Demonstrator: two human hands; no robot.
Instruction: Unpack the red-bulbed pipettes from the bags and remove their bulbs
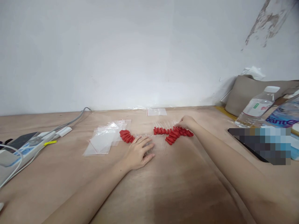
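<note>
The droppers with red rubber bulbs [174, 133] lie in a loose heap on the wooden counter [177, 183], a little right of the middle and close to the far wall. Their clear glass tubes are hard to see against the wood. A smaller group of red-bulb droppers [126, 136] lies to the left of the heap, with its tubes pointing right.

Your left hand [137, 154] rests flat, palm down, on the clear tubes of this smaller group. Its fingers [147, 146] are spread apart and clamp nothing. Your right hand [187, 122] is at the far right edge of the big heap and touches the red bulbs there. Its fingers are curled down into the heap; you cannot tell if they pinch 1 dropper or only touch.

Just left of the smaller group lies a pile of clear zip bags [105, 138]. 1 more zip bag [156, 112] lies alone near the wall, behind the heap.

At the left edge of the counter you see a white device with cables [28, 146]. At the right stand a plastic water bottle [257, 107] and, behind it, a beige bag [247, 90].
</note>
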